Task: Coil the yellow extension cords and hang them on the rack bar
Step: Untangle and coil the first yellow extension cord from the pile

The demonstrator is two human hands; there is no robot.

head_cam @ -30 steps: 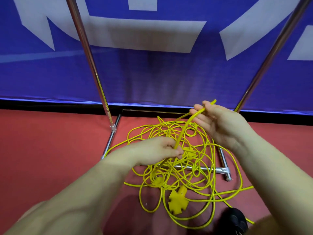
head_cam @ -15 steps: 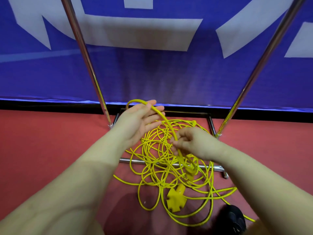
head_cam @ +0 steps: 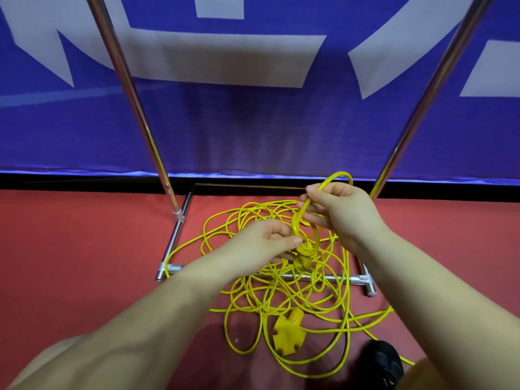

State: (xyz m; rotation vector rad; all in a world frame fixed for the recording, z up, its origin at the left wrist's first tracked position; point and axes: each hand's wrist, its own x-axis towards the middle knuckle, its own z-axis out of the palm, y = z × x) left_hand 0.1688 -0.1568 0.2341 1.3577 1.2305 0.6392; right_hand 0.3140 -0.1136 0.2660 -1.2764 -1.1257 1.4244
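A tangled yellow extension cord (head_cam: 253, 291) lies in loose loops on the red floor, over the base of a chrome rack (head_cam: 174, 249). Its yellow multi-outlet end (head_cam: 289, 332) rests near the front of the pile. My left hand (head_cam: 261, 243) pinches the cord near a plug end that hangs just below it. My right hand (head_cam: 343, 212) grips a small loop of the same cord a little above and to the right, the loop arching over its fingers. The rack's top bar is out of view.
Two chrome rack uprights (head_cam: 132, 99) (head_cam: 427, 97) rise in front of a blue and white banner (head_cam: 253, 122). The rack's cross tube (head_cam: 354, 280) lies under the cord. A black shoe (head_cam: 380, 361) shows at the lower right.
My left hand dropped from a raised, open pose to pinch the cord low by the plug. My right hand rose and now holds the loop up at the right.
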